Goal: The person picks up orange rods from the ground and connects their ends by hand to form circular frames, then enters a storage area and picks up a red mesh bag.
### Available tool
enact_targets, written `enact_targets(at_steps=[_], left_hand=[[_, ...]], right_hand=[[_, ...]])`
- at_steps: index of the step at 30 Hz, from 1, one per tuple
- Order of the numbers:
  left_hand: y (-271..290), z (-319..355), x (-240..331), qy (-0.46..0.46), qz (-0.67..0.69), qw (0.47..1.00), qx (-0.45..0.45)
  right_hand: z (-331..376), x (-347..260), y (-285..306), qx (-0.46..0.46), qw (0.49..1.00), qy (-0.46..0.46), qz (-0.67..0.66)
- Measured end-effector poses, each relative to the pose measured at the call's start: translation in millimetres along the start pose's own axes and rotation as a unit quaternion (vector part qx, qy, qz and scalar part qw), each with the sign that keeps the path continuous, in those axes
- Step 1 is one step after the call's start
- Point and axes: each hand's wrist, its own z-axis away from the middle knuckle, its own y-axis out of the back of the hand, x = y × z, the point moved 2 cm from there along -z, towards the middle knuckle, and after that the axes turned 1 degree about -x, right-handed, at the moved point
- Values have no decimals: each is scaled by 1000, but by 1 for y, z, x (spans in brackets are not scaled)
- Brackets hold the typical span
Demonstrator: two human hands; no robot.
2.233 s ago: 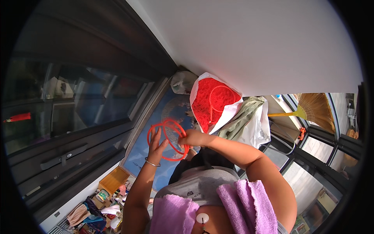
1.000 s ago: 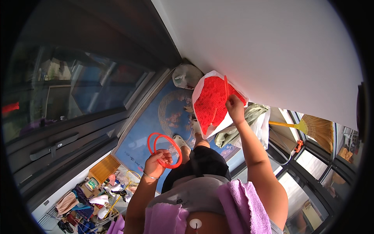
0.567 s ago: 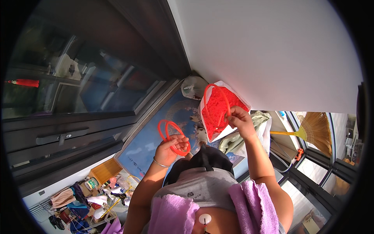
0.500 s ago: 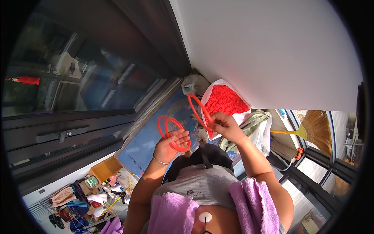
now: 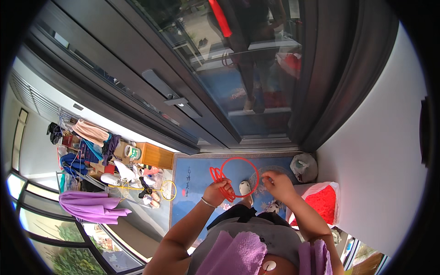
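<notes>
In my left hand [image 5: 222, 190] is a bunch of red rings [image 5: 213, 173], with the fingers closed round them. One ring [image 5: 248, 160] swings out wide to the right of the bunch. Just beyond this ring's right side is my right hand [image 5: 280, 186], its fingers loosely bent with a gap between thumb and forefinger; nothing shows in it. Below my right forearm, a white bag [image 5: 338, 201] holds red netted material [image 5: 321, 207].
A dark door [image 5: 137, 50] with a handle [image 5: 172, 96] rises ahead. A blue mat [image 5: 183, 206] covers the floor. A pale bag [image 5: 304, 167] stands in the right corner. At left are clothes, shoes, a wooden box [image 5: 156, 156] and a purple cloth [image 5: 91, 204].
My view has turned left toward the door. The ring my right hand held now hangs from my left hand with the others, and my right hand has let go.
</notes>
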Motion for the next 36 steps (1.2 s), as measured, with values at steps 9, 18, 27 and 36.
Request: enact_targets(at_steps=[9,18,27,36], left_hand=[[102,-18,46,-16,68,973,219],[113,9,77,-197,-118,919,321],[69,55,37,-255,-231,873,345],[149,308,-141,-280,14,566,775]], right_hand=[[-220,-115,-67,-17,959,180,220],[-249,-70,-232,-511,857,-66,1],[-161,-71,-335,-721,581,-154,-345],[-129,-28,-393,-614,640,-314,-339]])
